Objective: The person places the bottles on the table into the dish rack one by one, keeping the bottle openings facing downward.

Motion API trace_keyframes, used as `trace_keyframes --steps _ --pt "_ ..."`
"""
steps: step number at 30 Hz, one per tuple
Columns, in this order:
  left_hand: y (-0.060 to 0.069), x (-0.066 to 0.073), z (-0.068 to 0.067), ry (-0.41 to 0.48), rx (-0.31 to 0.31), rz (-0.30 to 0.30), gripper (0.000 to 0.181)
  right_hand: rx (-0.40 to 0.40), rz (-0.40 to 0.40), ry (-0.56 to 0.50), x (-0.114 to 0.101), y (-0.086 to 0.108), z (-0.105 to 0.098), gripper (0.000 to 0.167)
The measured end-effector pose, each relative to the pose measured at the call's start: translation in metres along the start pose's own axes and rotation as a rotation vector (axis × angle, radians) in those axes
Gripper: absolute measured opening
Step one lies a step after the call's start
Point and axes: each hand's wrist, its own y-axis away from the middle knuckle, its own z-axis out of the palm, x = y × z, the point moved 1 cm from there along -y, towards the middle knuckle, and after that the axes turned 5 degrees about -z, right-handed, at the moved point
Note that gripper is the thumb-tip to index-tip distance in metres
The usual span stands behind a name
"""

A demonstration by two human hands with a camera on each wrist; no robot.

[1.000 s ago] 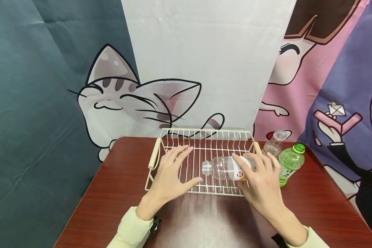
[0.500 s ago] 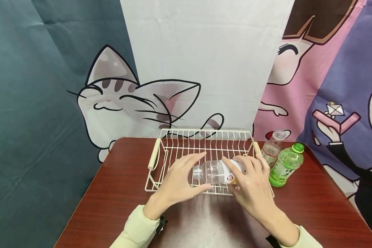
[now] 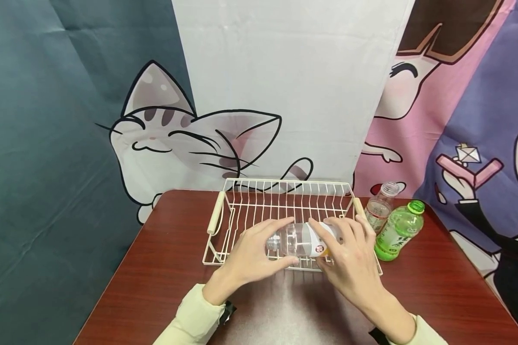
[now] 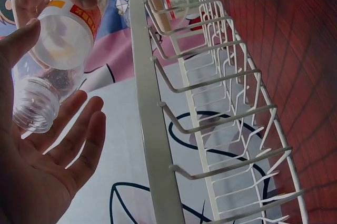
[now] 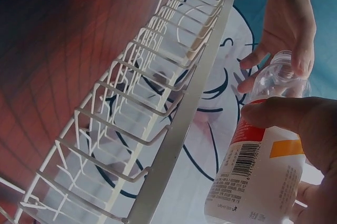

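Grasping the clear plastic bottle round its labelled part, the right hand has its thumb on one side and fingers on the other, with the bottle held sideways and its threaded neck pointing toward the left hand. That left hand is loose, thumb and fingers held apart around the neck without clasping it; whether they touch the plastic there cannot be told. The bottle is raised above the table, and in the head view it overlaps the near edge of a white wire rack. The bottle's label is mostly white, with red and orange patches and a barcode. The rack sits by the table's far edge, with a pale handle at its left end and another at its right end. Toward the table's far right corner stand a second clear bottle, just beside the rack's right end, and a green bottle with a green top, nearer the person; whether those two touch is unclear. Behind the far edge hangs a printed backdrop showing a smiling cartoon cat.
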Motion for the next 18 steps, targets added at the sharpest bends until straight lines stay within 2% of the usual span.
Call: trace_keyframes --steps 5,11,18 --pt "0.0009 0.0006 0.0023 0.048 -0.012 -0.012 0.086 0.018 -0.001 -0.003 -0.0008 0.0014 0.0000 0.093" --pt "0.0050 0.0016 0.0027 0.050 -0.005 -0.047 0.083 0.037 -0.011 -0.019 -0.0019 0.0017 0.0006 0.094" --pt "0.0089 0.0008 0.0045 0.067 0.039 -0.049 0.080 0.051 -0.026 -0.038 -0.0025 -0.0001 0.0000 0.096"
